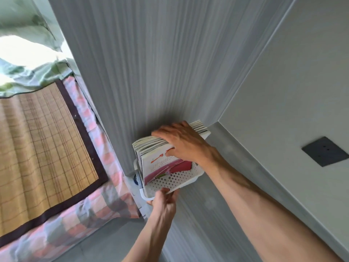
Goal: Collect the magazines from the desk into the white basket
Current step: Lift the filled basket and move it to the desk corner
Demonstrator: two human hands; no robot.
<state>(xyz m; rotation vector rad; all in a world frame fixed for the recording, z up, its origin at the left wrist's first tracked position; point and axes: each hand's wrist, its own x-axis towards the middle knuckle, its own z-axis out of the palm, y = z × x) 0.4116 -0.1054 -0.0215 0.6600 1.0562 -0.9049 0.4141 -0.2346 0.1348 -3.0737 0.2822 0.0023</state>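
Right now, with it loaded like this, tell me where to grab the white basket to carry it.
Take the white basket by its rolled rim at both short ends, coming from the sides. The magazines stand upright and fill it, so there is no room inside. The left hand already pinches the near rim; the right hand steadies the stack.

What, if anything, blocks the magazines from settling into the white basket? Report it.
Nothing visible does. The magazines already stand upright inside the white basket, the right hand lies on their top edges, and the left hand grips the basket's near rim. The basket's floor is hidden.
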